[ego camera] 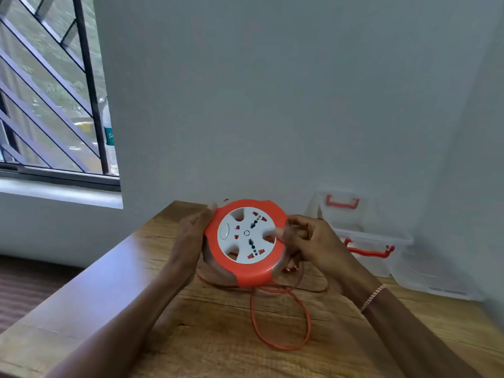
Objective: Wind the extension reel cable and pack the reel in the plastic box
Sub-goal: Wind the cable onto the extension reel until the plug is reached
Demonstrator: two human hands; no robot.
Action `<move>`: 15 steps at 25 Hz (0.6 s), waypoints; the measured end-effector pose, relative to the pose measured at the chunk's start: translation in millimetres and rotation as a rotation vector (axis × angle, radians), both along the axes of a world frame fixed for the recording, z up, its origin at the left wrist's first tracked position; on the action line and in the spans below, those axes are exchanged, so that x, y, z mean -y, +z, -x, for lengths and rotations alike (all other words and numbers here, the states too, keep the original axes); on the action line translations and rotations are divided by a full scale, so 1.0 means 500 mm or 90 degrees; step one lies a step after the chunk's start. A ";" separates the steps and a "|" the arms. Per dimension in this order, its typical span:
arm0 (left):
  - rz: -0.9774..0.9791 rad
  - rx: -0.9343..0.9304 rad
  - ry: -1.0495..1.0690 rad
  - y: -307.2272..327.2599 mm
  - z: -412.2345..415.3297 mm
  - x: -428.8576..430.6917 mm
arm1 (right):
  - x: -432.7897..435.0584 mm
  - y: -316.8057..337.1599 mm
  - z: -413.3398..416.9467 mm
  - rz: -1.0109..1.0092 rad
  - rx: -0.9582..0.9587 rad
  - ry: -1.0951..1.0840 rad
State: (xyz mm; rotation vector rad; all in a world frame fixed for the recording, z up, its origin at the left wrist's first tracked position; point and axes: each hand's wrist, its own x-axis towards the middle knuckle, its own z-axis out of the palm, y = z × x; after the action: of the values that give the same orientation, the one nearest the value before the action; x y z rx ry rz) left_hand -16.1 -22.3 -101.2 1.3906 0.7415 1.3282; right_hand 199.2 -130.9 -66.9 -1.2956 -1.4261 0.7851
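An orange extension reel [246,276] with a white socket face is held tilted above the wooden table [191,336]. My left hand [188,241] grips its left rim. My right hand [305,241] is on the right side, with the thumb pressed into a recess of the white disc. Loose orange cable [281,320] hangs from the reel's underside and lies in loops on the table in front of me. A clear plastic box [381,255] with orange latches stands at the right, past my right hand.
The clear lid [338,207] with an orange handle leans against the grey wall behind the box. The table's left edge drops to the floor. A barred window [49,91] fills the upper left.
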 end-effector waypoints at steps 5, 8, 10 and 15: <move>-0.079 -0.073 0.024 -0.017 -0.014 0.021 | -0.003 -0.016 0.010 -0.029 -0.084 -0.063; -0.079 -0.071 0.040 -0.017 -0.022 0.028 | -0.007 -0.022 0.013 -0.009 -0.077 -0.064; -0.088 -0.073 0.056 -0.012 -0.018 0.028 | -0.007 -0.012 0.009 -0.048 0.076 -0.112; -0.126 -0.075 0.069 -0.012 -0.011 0.025 | 0.009 0.065 0.011 -0.355 0.721 -0.166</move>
State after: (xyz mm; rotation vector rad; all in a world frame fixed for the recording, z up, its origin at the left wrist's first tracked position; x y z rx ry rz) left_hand -10.6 -34.8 -107.1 1.6158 0.7910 1.4448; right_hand 193.9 -135.6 -34.4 -1.4578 -2.0444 -0.6428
